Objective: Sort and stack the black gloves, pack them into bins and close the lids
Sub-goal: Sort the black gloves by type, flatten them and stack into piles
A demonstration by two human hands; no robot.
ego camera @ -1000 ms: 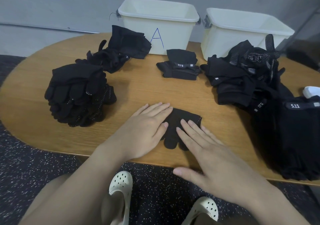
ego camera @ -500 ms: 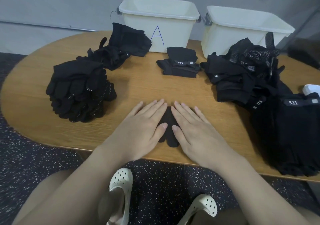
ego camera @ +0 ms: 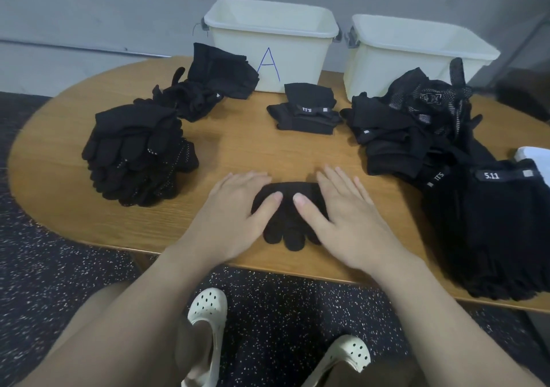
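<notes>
Black glove [ego camera: 287, 222]: flat near the table edge, showing more now.
Left hand [ego camera: 235, 217]: spread flat, pressing it.
Right hand [ego camera: 345, 217]: spread flat; both slid apart.
Meaning: smoothed, probably ready to stack.

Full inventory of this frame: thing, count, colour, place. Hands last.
oval wooden table: one, brown, fills mid frame
plastic bin marked A: one, cream, far centre, no lid on
unmarked plastic bin: one, cream, far right, no lid on
flat black glove: one, near edge, under both hands
dotted glove stack: one, black, left
loose glove heap: one, black, far left of bin A
folded 5.11 glove pile: one, black, before bin A
mesh glove heap: one, black, right
tall 5.11 glove stack: one, black, near right
perforated clogs: two, cream, floor
left hand: flat on glove
right hand: flat on glove
</notes>
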